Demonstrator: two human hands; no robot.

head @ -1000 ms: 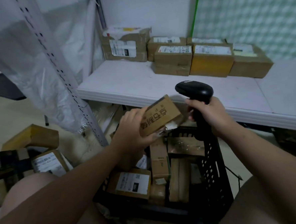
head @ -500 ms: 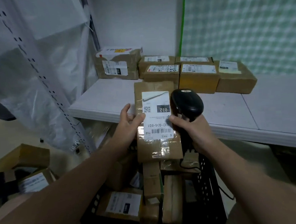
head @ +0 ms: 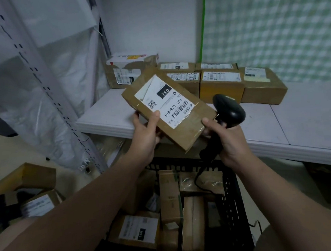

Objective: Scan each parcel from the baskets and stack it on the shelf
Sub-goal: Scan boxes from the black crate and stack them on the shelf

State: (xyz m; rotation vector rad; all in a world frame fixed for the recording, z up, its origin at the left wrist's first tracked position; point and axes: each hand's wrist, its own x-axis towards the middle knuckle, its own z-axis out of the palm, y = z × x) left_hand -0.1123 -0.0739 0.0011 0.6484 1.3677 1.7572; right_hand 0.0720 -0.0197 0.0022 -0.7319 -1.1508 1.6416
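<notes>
Gripping a tilted brown parcel, the left hand pinches its near edge, thumb on the label; the right hand clasps a black scanner beside it, above the black basket.

Brown parcel, white label; black scanner; black basket; green-checked wall.

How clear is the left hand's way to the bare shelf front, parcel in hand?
Probably yes. The left hand grips the parcel right at the shelf edge, and nothing sits between it and the bare patch in front of the stacked boxes.
</notes>
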